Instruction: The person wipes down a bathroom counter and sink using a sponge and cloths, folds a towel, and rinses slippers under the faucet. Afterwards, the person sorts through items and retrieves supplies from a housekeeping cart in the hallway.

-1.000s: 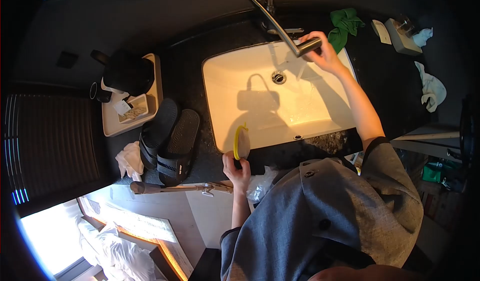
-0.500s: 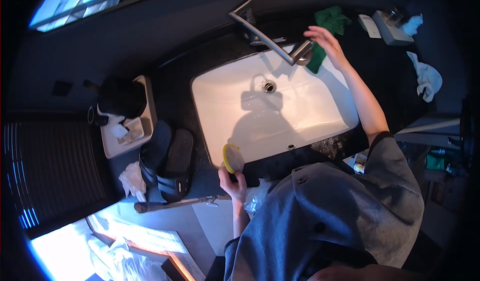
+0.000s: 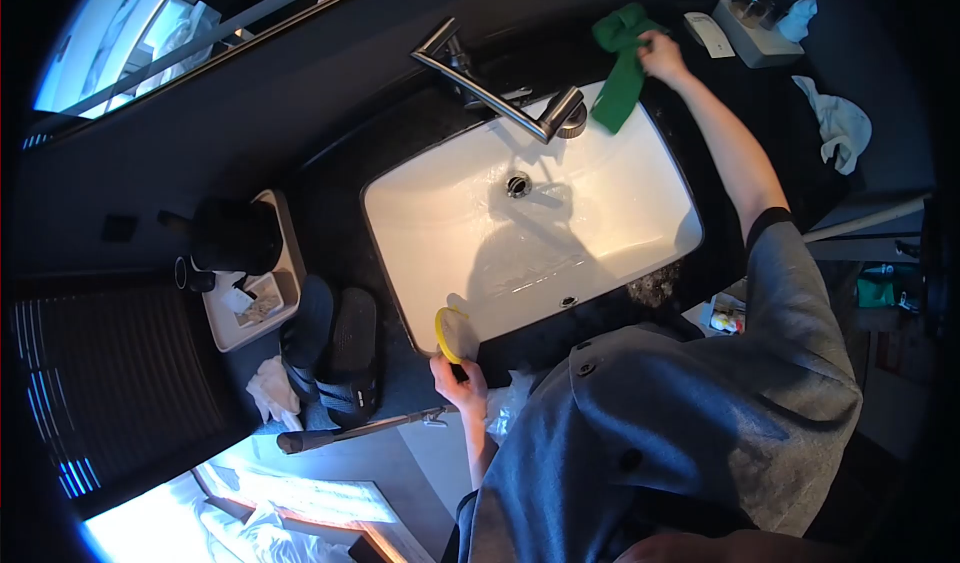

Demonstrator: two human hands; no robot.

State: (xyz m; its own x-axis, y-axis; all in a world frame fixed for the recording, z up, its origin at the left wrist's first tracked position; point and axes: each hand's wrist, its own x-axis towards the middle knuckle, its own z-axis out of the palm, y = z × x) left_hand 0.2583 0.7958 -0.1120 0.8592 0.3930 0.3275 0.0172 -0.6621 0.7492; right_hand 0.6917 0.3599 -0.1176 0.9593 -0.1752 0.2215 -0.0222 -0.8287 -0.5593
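Observation:
My left hand [image 3: 462, 388] grips a round, thin piece with a yellow rim [image 3: 446, 335] at the near left edge of the white sink [image 3: 420, 223]. At the sink's far right corner, my right hand [image 3: 662, 60] pinches the green cloth [image 3: 622, 88], part of which hangs over the rim into the basin. The angled metal faucet [image 3: 500, 103] reaches over the back of the sink, left of the cloth. Below it shows the round metal drain [image 3: 518, 185].
Left of the sink are black sandals [image 3: 350, 348], a crumpled white cloth [image 3: 273, 393] and a tray [image 3: 290, 253] with a black kettle [image 3: 238, 236]. A grey box [image 3: 762, 45] and a pale cloth [image 3: 842, 126] lie at the right.
My right hand has left the faucet end and moved back to the green cloth, closing on it. My left hand still holds the yellow-rimmed piece. The view has shifted.

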